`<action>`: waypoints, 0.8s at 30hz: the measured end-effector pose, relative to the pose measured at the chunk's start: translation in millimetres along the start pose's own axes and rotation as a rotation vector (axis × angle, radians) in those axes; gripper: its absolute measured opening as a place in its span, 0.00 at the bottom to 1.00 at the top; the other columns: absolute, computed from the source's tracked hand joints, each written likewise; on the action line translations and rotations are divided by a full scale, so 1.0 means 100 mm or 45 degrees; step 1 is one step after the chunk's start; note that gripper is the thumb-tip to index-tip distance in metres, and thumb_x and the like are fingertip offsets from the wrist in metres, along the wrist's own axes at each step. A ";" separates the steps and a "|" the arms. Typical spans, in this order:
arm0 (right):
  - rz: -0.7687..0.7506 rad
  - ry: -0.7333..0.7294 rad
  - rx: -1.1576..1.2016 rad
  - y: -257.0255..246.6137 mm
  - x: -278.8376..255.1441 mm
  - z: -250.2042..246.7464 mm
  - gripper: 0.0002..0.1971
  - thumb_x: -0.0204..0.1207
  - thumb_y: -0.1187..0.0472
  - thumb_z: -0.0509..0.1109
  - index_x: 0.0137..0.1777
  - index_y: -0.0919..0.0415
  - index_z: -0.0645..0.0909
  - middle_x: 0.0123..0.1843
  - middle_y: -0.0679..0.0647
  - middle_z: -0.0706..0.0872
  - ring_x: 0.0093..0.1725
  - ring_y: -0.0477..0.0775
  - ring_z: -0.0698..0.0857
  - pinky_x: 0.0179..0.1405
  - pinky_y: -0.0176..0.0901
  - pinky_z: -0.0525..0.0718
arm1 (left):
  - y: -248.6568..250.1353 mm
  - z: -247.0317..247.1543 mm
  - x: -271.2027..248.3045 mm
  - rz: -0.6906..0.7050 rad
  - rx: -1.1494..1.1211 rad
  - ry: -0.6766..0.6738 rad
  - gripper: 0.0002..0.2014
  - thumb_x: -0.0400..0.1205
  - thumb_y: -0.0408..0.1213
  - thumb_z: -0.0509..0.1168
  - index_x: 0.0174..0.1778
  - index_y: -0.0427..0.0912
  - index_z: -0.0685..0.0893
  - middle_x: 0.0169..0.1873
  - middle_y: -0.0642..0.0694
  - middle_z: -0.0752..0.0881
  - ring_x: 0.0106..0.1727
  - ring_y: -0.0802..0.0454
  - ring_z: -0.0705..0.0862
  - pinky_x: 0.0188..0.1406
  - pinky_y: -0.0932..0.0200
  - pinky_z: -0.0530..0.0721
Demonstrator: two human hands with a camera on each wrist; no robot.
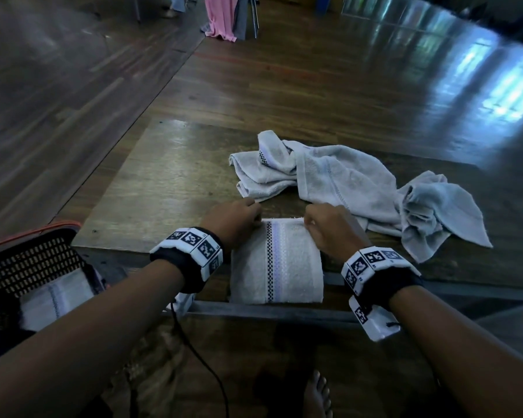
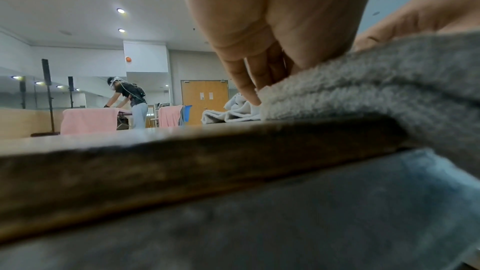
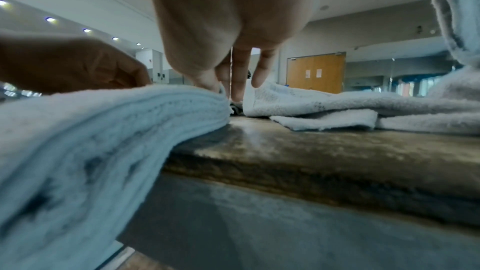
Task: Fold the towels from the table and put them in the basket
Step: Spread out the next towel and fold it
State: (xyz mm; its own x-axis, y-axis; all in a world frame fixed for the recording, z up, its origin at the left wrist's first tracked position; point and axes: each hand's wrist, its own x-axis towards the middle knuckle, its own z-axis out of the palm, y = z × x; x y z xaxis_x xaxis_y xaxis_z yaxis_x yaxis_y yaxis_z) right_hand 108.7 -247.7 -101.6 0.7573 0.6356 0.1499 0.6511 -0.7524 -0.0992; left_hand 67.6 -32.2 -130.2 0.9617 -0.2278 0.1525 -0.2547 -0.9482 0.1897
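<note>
Two hands work at the near edge of the worn brown wooden desk in the head view; the left hand and the right hand each pinch a far corner of the folded white terry towel with a dark checked stripe, which lies flat at the desk's front edge between the wrists; just beyond it sprawls a heap of crumpled pale grey towels, touching the desk and close to the right hand; at lower left stands the black perforated plastic basket with a folded white towel lying inside it. From the left wrist view, the left hand's fingers curl down onto the edge of the folded towel's stacked layers, thumb side against the pile; far off, another person bends over a pink cloth. From the right wrist view, the right hand's fingers nip the folded towel's corner, with the crumpled towels just beside on the desk.
</note>
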 end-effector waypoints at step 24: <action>0.319 -0.354 0.181 -0.19 -0.14 0.23 0.24 0.86 0.50 0.48 0.82 0.48 0.55 0.85 0.45 0.51 0.84 0.50 0.50 0.79 0.54 0.55 | 0.20 0.14 -0.44 -0.212 0.016 -0.258 0.30 0.84 0.59 0.40 0.82 0.52 0.46 0.83 0.52 0.47 0.84 0.52 0.45 0.80 0.41 0.49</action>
State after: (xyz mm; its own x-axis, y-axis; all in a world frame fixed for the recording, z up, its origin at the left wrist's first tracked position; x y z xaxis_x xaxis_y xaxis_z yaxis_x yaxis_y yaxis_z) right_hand 87.0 -238.7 -124.8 0.8653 0.4729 -0.1662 0.4305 -0.8710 -0.2366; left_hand 21.6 -44.4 -146.6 0.9913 -0.1068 -0.0772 -0.0911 -0.9787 0.1839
